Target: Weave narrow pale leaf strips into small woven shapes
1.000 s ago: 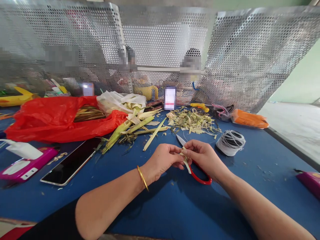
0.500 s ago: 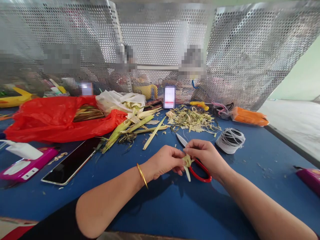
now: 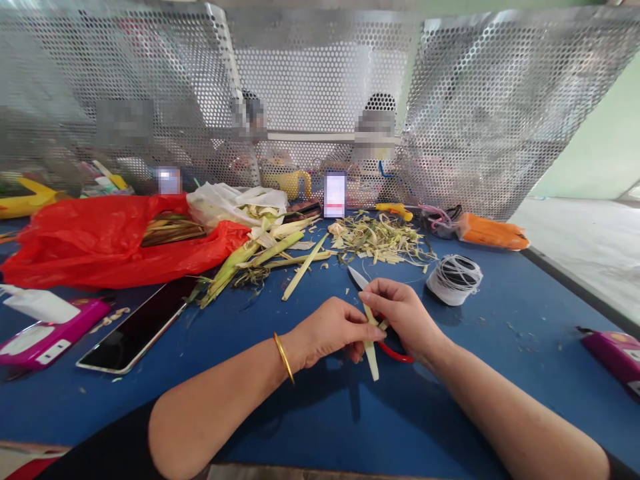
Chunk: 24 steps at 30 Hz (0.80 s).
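Note:
Between my hands is a pale green strip of plant leaf (image 3: 371, 360), its cut end pointing down toward me. My left hand (image 3: 345, 327) pinches the strip around its middle. The fingers of my right hand (image 3: 400, 310) close on its upper part; a small folded bit shows between the hands. Under them on the table lie scissors (image 3: 397, 353) with red handles, the blade pointing away to the left and partly covered by my right hand. A spool of white string (image 3: 455, 280) stands to the right of my right hand.
A heap of leaf scraps (image 3: 383, 238) lies behind my hands. Leaf stalks (image 3: 255, 260) spill from a red plastic bag (image 3: 90, 243) at left, near a dark phone (image 3: 143, 327) and a magenta device (image 3: 55, 333). A lit phone (image 3: 335, 195) stands before a perforated metal screen (image 3: 320, 80).
The strip is now straighter and more of it shows below my left hand. My hands have shifted slightly, covering more of the red scissor handles. The whole view has moved a little.

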Motion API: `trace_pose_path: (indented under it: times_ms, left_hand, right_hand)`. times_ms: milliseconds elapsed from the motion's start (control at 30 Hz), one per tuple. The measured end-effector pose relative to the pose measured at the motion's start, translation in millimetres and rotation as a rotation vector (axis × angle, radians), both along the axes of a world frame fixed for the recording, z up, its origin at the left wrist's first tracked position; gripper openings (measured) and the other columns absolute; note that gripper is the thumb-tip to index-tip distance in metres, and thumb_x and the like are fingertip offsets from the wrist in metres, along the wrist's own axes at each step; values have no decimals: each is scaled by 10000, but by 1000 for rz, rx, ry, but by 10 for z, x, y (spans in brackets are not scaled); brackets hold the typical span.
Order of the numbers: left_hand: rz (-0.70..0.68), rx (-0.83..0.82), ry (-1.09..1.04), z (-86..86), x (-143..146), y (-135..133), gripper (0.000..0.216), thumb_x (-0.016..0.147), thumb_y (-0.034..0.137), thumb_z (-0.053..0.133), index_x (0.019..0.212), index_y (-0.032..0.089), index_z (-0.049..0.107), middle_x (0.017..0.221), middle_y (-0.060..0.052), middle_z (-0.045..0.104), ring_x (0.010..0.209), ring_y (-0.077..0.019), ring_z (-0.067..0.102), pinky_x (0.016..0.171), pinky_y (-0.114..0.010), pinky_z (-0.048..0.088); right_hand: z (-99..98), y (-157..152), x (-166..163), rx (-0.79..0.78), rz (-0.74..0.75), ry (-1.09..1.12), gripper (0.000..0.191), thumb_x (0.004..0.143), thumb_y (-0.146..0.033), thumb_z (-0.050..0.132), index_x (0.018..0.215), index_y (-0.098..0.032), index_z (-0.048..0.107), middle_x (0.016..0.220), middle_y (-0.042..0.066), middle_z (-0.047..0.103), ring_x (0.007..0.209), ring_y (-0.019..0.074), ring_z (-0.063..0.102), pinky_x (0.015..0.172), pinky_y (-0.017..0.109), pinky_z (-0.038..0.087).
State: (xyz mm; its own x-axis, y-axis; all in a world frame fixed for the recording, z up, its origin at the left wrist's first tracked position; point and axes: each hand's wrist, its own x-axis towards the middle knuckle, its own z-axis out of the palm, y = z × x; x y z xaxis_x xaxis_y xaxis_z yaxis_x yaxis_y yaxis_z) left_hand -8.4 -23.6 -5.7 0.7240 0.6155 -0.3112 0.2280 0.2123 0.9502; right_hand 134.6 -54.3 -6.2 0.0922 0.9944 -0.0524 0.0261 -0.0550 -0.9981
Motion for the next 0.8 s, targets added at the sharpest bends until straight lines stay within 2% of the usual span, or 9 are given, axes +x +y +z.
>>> trace_pose_path:
  times_ms: [100,233,333,467,567,800]
  left_hand:
    - [-3,14,0,-41,27,-43,207,686,334,688,609,143,666,485,5,556,449,-108,517,504,-232,446]
    - [-3,28,-18,-37,23,-42,229,686,337,688,583,136,650,492,5,564,450,-102,520,513,-229,437]
    - [92,18,-47,-14,8,17,244,679,361,703,603,135,649,493,9,561,457,-102,523,517,-230,437]
    - [236,4,-76,-3,-9,119,251,661,371,721,613,139,638,496,9,561,478,-107,534,533,-238,459]
    - [224,16,-90,-17,-15,154,263,672,379,714,605,138,634,499,4,566,473,-105,530,520,-232,449]
    - [201,80,-105,2,0,101,254,689,323,697,538,135,617,470,5,552,454,-95,504,510,-225,431]
  right_hand:
    - [-29,-20,-43,53,-13,-37,268,702,-398,683,645,-179,541,530,-60,455,488,79,361,457,220,284]
    - [-61,-18,-45,87,-115,-77,277,730,-420,657,655,-183,536,532,-64,435,489,81,354,450,216,281]
    - [-42,5,12,82,-126,-68,319,737,-483,649,693,-182,553,564,-57,463,508,86,386,467,215,308]
    - [-14,28,89,51,-60,-150,385,747,-550,627,691,-174,568,543,-43,494,505,91,402,493,224,314]
    - [-45,30,98,58,-27,-192,368,725,-516,651,630,-179,538,505,-43,488,493,95,403,497,231,305]
    - [-145,28,67,93,-219,-104,327,711,-454,664,599,-191,505,489,-61,470,473,85,365,492,233,282]
